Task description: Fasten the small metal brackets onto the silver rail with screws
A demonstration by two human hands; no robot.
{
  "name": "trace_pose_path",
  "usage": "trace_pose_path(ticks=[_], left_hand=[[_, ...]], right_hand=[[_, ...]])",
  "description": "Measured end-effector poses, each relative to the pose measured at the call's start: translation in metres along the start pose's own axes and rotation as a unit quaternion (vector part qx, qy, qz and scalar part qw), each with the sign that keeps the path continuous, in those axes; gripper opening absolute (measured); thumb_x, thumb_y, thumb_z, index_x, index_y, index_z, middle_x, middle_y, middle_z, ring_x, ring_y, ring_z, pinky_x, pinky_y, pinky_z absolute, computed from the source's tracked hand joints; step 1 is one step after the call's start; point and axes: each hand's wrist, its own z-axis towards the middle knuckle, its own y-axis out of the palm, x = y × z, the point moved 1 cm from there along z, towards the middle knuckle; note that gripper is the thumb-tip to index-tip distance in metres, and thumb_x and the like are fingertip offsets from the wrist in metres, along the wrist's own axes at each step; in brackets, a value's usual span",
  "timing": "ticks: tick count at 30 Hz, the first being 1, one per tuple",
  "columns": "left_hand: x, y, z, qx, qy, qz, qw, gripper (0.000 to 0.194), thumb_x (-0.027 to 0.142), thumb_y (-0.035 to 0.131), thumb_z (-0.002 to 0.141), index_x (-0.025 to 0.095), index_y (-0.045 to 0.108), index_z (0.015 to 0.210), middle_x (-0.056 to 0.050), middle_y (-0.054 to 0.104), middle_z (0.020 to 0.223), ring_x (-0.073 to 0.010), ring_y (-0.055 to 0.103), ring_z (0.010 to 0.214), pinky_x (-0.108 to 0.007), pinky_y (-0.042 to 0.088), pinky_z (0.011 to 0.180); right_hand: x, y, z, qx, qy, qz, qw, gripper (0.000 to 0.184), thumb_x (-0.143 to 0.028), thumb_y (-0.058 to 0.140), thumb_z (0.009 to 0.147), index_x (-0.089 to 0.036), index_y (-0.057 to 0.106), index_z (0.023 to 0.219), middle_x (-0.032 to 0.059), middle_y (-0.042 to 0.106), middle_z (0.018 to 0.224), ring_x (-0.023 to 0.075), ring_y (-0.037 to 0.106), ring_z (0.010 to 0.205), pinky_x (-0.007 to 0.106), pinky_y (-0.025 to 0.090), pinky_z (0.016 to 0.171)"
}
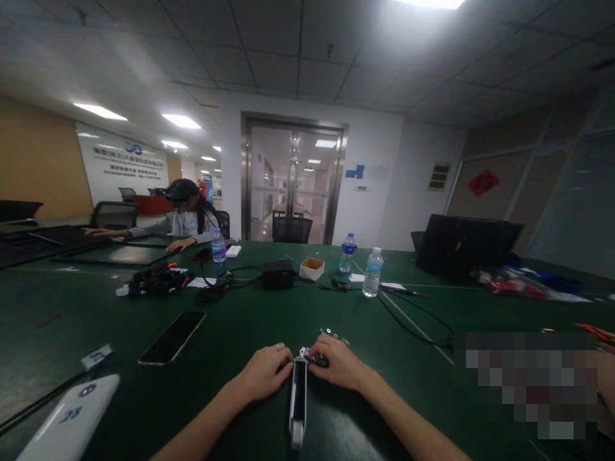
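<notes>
A long narrow grey device [298,400] lies on the green table [240,333], pointing away from me. My left hand [266,371] rests curled against its far end on the left side, fingers closed. My right hand [336,362] is pinched at the same end, fingers closed on a small dark part [319,360] that I cannot make out clearly. Several small shiny pieces [333,335] lie in a row just beyond my right hand.
A black phone [172,337] lies to the left, a white device [67,422] at the near left. Cables, a black box [278,274], a small cardboard box [312,268] and water bottles [373,272] sit farther back. Another person [185,218] sits at the far left.
</notes>
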Motion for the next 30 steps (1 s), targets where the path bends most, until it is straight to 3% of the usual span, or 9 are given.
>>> trace_pose_path(ticks=[11,25,30], left_hand=[[-0.007,0.007,0.004,0.021,0.021,0.013,0.999,0.022,0.031,0.043,0.096,0.021,0.062,0.099,-0.003,0.06,0.094,-0.0182,0.058,0.083,-0.027,0.043,0.07],[-0.003,0.002,0.0,0.005,0.007,-0.009,1.0,0.022,0.031,0.042,0.096,0.021,0.061,0.1,-0.003,0.06,0.098,-0.0178,0.057,0.084,-0.028,0.045,0.072],[-0.004,0.002,0.0,0.001,0.004,-0.013,1.0,0.021,0.031,0.043,0.096,0.021,0.061,0.101,-0.003,0.06,0.099,-0.0181,0.058,0.085,-0.029,0.045,0.075]], right_hand=[[-0.007,-0.001,0.002,0.001,0.003,0.005,1.0,0.003,-0.016,0.065,0.078,-0.017,0.065,0.081,0.002,0.062,0.081,0.0146,0.056,0.076,0.023,0.043,0.067],[0.0,0.005,0.0,0.007,-0.008,0.011,1.0,0.005,-0.021,0.064,0.083,-0.018,0.062,0.081,0.0017,0.061,0.083,0.0147,0.055,0.077,0.024,0.042,0.068],[0.005,-0.011,-0.001,-0.007,0.0,-0.004,1.0,0.01,-0.025,0.063,0.084,-0.019,0.065,0.091,0.0031,0.062,0.09,0.0166,0.056,0.083,0.026,0.043,0.073]])
